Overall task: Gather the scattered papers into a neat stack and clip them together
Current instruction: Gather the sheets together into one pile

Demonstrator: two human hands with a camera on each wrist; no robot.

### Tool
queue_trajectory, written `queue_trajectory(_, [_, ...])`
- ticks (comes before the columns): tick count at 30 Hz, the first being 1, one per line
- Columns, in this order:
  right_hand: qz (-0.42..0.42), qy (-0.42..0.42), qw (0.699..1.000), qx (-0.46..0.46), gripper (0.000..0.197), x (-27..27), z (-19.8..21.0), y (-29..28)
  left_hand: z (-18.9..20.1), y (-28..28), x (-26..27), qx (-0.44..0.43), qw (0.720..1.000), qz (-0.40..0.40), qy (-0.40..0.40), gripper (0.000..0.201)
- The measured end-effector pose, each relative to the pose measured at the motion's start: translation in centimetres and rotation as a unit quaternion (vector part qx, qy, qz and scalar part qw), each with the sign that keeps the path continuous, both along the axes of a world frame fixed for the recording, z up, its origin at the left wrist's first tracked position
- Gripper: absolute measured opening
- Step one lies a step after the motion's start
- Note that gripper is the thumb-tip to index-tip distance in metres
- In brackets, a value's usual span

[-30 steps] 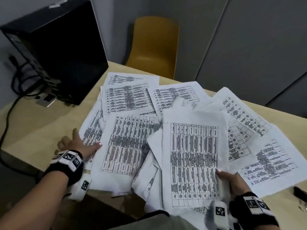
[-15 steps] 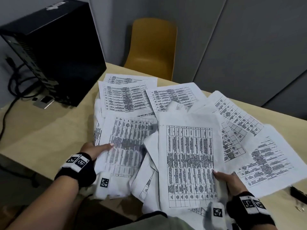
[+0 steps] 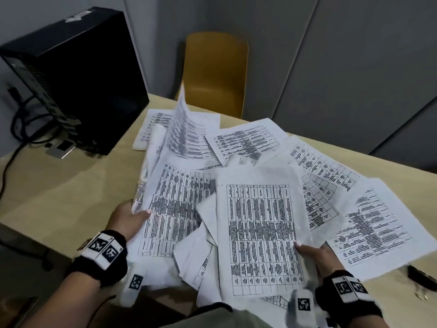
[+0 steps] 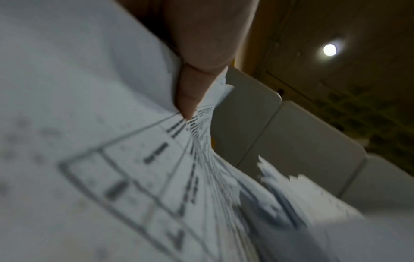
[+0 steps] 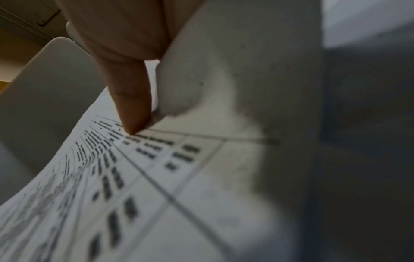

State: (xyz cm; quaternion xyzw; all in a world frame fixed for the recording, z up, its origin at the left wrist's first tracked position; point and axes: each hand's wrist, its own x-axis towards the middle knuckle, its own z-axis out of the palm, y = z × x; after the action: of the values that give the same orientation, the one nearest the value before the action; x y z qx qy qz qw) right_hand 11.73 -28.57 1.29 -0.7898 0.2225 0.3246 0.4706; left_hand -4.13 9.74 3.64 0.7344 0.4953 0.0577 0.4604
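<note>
Several printed sheets with tables lie fanned across the table (image 3: 66, 202). My left hand (image 3: 128, 216) grips the left edge of a bunch of papers (image 3: 175, 204), thumb on top, and these sheets lift and curl upward, one sheet (image 3: 183, 119) standing nearly on end. In the left wrist view the thumb (image 4: 190, 85) presses on the printed sheet (image 4: 112, 177). My right hand (image 3: 316, 254) pinches the right edge of the front sheet (image 3: 260, 233); its thumb (image 5: 132, 109) lies on the page (image 5: 134, 186). A black clip (image 3: 421, 275) lies at the right, partly hidden by paper.
A black computer tower (image 3: 78, 76) with cables stands at the back left of the table. A yellow chair (image 3: 215, 72) faces me across the far edge. More sheets (image 3: 369, 228) spread to the right. Grey wall panels stand behind.
My left hand slid from flat on the table to under the left papers, took hold of them and raised them, so the far sheets now flip up. The right hand keeps its hold.
</note>
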Motion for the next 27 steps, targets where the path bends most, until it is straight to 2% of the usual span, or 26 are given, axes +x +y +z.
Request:
queue_trajectory(2, [0.012, -0.007, 1.000, -0.003, 0.044, -0.3, 1.3, 0.5, 0.8, 0.3, -0.3, -0.003, 0.999, 0.020, -0.032, 0.029])
queue_trajectory(3, [0.014, -0.009, 1.000, -0.005, 0.041, -0.1, 1.1, 0.4, 1.3, 0.2, -0.4, 0.006, 0.999, 0.019, -0.032, 0.030])
queue_trajectory(5, [0.015, -0.014, 1.000, 0.002, 0.047, -0.2, 1.0, 0.6, 1.8, 0.2, -0.6, 0.038, 0.999, -0.004, -0.018, 0.033])
queue_trajectory(7, [0.021, -0.025, 0.999, 0.006, 0.047, -0.4, 1.2, 0.7, 2.3, 0.5, -0.7, 0.052, 0.998, 0.006, -0.025, 0.027])
queue_trajectory(10, [0.050, -0.039, 0.998, 0.021, 0.021, -0.6, 2.0, 0.8, 3.1, 1.0, -1.1, 0.072, 0.995, 0.048, -0.056, 0.016])
queue_trajectory(16, [0.063, -0.071, 0.994, 0.060, 0.022, -1.0, 2.7, 0.9, 5.8, 0.6, -1.9, 0.141, 0.985, 0.076, -0.066, 0.008])
queue_trajectory(20, [0.068, -0.084, 0.991, 0.074, 0.026, -1.3, 3.3, 1.1, 8.6, 0.3, -2.6, 0.189, 0.972, 0.111, -0.078, 0.029])
queue_trajectory(24, [0.072, -0.093, 0.990, 0.077, 0.024, -1.7, 3.9, 1.2, 11.4, 0.4, -3.5, 0.282, 0.946, 0.115, -0.115, 0.028])
queue_trajectory(27, [0.075, -0.099, 0.988, 0.092, 0.024, -2.0, 4.5, 1.2, 13.6, 0.2, -4.0, 0.322, 0.924, 0.126, -0.161, 0.042])
